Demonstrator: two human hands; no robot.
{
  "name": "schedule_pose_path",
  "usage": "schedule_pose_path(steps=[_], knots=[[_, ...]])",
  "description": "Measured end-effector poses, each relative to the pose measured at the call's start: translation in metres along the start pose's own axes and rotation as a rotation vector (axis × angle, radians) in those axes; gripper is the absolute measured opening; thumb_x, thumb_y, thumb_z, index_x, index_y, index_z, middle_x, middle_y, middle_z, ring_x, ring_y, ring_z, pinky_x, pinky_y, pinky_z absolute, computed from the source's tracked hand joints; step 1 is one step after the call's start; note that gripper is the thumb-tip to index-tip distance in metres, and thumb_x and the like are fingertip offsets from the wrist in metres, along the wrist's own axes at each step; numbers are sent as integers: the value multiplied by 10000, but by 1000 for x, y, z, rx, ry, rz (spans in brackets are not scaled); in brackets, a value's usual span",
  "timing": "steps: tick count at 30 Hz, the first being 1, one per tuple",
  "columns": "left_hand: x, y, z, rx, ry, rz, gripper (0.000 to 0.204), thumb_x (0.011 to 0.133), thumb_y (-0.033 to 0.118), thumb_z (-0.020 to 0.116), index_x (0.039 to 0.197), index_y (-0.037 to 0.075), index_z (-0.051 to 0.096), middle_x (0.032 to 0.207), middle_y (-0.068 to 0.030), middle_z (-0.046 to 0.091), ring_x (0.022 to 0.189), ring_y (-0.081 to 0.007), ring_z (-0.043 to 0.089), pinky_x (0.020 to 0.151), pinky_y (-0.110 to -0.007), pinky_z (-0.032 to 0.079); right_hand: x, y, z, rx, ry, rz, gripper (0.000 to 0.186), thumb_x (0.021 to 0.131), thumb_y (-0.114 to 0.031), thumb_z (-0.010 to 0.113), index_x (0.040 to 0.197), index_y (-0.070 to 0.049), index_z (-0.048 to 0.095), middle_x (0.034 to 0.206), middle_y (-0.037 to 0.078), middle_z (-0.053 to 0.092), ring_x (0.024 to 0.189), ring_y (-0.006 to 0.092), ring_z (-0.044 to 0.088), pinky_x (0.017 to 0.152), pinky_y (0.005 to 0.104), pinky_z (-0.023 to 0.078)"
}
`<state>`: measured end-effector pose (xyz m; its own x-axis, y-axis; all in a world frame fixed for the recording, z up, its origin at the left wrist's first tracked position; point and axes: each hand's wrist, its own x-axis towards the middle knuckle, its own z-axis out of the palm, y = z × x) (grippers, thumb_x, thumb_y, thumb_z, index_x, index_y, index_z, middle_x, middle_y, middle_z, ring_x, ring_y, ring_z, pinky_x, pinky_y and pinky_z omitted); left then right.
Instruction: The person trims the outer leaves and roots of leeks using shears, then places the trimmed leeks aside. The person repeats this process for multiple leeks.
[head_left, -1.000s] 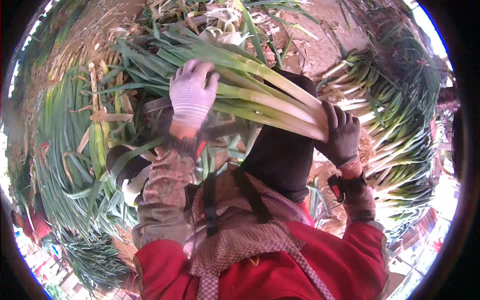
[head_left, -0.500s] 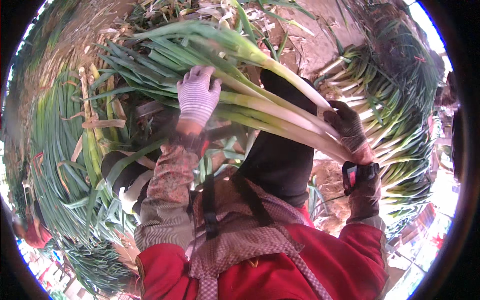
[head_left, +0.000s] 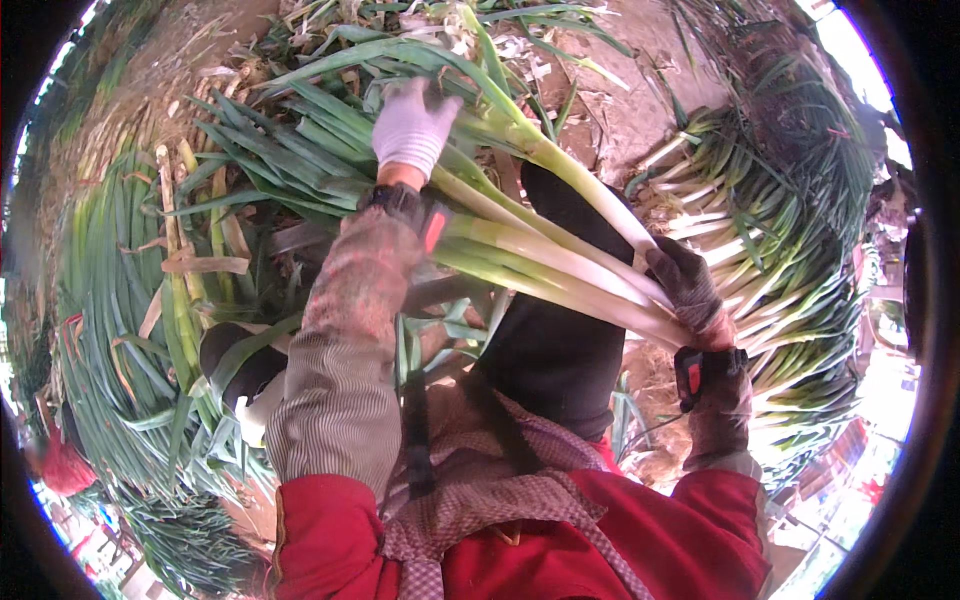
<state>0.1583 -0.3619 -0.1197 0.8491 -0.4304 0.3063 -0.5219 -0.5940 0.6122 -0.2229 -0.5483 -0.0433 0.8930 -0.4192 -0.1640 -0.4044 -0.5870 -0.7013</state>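
Note:
A bunch of long leeks (head_left: pixel 560 270) lies slantwise over my dark-trousered knee (head_left: pixel 540 370), green leaves to the upper left, white ends to the right. My right hand (head_left: pixel 685 285), in a dark glove, grips the white ends, with the topmost stalk raised apart from the others. My left hand (head_left: pixel 415 125), in a pale knit glove, is over the leaves near that top stalk; its fingers are smeared by motion, so their hold is unclear.
Heaps of leeks (head_left: pixel 115 310) fill the left side. A thick pile with white ends (head_left: pixel 760 300) curves down the right. Loose leaves and husks litter the brown ground (head_left: pixel 655 60) beyond the bunch. A dark shoe (head_left: pixel 225 355) shows at middle left.
My left hand has moved up and slightly right along the leaves, after dipping a little. My right hand has shifted down from its earlier place, and the top leek has separated from the bunch.

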Motion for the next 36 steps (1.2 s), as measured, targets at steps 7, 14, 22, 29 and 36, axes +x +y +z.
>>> schedule_pose_path(steps=[7, 14, 22, 29, 36], knots=[[-1, 13, -14, -143, 92, 79, 269, 801, 212, 730, 1040, 103, 674, 1009, -142, 702, 922, -349, 690, 840, -436, 553, -2, 0, -4, 519, -31, 358, 434, 980, -442, 638, 1080, -22, 678, 847, 9, 615, 785, 94, 560, 684, 273, 455], [-52, 65, -6, 362, -87, 569, 257, 786, 249, 756, 979, 144, 623, 990, -75, 600, 787, -294, 672, 689, -452, 540, 2, -6, -7, 521, -37, 396, 425, 967, -461, 645, 1017, -41, 686, 789, 6, 613, 699, 91, 547, 612, 266, 429], [-62, 75, -9, 37, -344, 80, 353, 857, 393, 703, 1046, 113, 601, 868, -129, 728, 816, -394, 700, 685, -495, 543, -6, -6, 4, 644, 5, 385, 452, 947, -494, 663, 1036, -51, 672, 795, -9, 616, 716, 88, 567, 614, 261, 436], [-85, 103, -26, 136, -418, 270, 317, 908, 443, 656, 931, 127, 666, 787, -120, 705, 702, -363, 684, 647, -475, 536, -6, -5, 3, 559, -50, 356, 490, 966, -511, 629, 1025, -26, 666, 780, 14, 606, 718, 112, 566, 631, 273, 443], [-122, 140, -59, -405, -431, 716, 201, 916, 253, 701, 916, 53, 680, 805, -101, 692, 721, -287, 693, 688, -413, 548, -4, -11, 10, 385, 48, 226, 459, 1010, -470, 582, 969, -19, 661, 782, -5, 576, 741, 88, 518, 637, 278, 424]])
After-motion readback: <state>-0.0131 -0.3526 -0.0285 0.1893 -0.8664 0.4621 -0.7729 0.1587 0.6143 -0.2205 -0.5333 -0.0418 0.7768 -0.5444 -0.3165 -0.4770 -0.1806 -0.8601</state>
